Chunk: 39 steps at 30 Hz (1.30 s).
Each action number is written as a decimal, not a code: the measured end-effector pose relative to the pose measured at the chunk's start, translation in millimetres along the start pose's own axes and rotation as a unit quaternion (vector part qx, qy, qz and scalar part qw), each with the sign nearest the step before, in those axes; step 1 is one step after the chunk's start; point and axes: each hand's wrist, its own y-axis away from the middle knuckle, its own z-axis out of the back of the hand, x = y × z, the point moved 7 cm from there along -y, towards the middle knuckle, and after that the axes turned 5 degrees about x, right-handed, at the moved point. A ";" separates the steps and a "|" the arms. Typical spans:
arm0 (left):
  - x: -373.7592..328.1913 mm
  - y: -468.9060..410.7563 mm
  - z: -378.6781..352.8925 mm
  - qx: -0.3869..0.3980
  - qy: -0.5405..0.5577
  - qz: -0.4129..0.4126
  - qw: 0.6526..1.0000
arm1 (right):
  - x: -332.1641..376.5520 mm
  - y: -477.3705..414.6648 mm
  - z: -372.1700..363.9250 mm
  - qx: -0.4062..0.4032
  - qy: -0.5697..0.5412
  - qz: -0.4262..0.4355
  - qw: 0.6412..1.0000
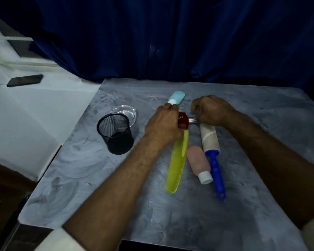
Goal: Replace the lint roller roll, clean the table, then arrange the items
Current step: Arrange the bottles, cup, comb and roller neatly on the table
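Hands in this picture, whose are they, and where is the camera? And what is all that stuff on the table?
There is no robot here: these are a person's two bare hands. The camera sits on the person's head and looks down, so you see what they see. The left hand grips a small red object, and the right hand pinches its silver end; I cannot tell what it is. On the grey table lie a lint roller with a blue handle, a pink bottle with a white cap, a long yellow-green plastic piece and a light blue bottle. A black mesh cup stands to the left, with a clear glass dish behind it. A dark phone rests on the white ledge beside the table.
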 end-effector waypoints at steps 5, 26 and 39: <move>16.8 -29.9 -14.5 0.046 -0.075 0.048 0.995 | -1.0 -7.7 -3.7 0.011 -0.001 0.031 0.999; 55.1 -6.0 2.6 -0.246 0.209 0.160 0.933 | 27.1 -15.2 60.3 -0.171 -0.330 0.079 0.925; 62.1 14.2 -14.3 -0.350 0.304 0.198 0.863 | 81.3 -32.7 -17.6 -0.074 -0.285 0.077 0.953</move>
